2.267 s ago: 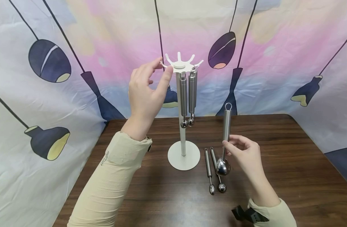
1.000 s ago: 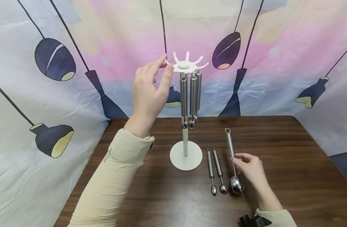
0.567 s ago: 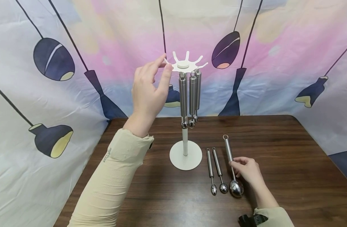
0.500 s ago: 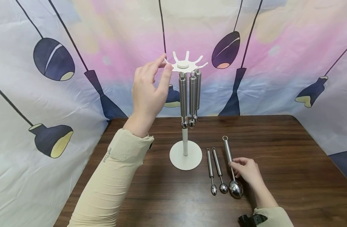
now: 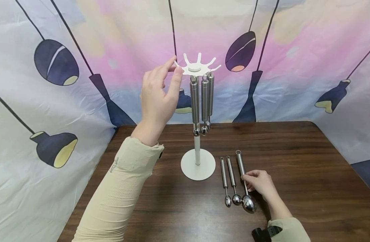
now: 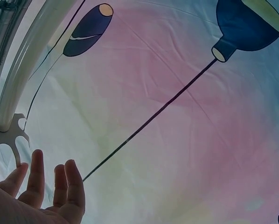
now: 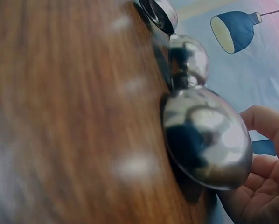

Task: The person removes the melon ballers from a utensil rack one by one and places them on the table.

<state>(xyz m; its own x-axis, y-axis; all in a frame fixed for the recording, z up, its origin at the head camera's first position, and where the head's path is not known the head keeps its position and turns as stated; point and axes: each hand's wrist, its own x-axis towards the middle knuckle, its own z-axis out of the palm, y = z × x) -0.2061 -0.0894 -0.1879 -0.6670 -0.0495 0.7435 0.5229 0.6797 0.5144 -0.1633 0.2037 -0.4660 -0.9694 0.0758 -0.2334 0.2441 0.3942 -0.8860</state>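
Observation:
My left hand (image 5: 156, 94) pinches one prong of a white rotating utensil stand (image 5: 198, 168) between thumb and index finger. The left wrist view shows that hand's fingers (image 6: 36, 179) by the notched white top. Several steel scoops (image 5: 194, 101) with small round heads hang from the stand's front and right side. On the table, my right hand (image 5: 262, 185) pinches the lower handle of a large steel scoop (image 5: 249, 204), its dome turned up. To its left lie a round-headed scoop (image 5: 231, 173) and an oval-headed scoop (image 5: 224, 173). The large dome sits against the round head.
The dark wooden table (image 5: 318, 168) carries the stand near its middle. A printed cloth (image 5: 121, 30) with painted lamps hangs behind it. A black wrist device (image 5: 265, 233) is strapped over my right sleeve.
My right hand has lowered the large scoop from upright to the table, then slid it left and nearer, up to the smaller scoops. The hanging scoops have turned slightly; my left hand keeps its pinch.

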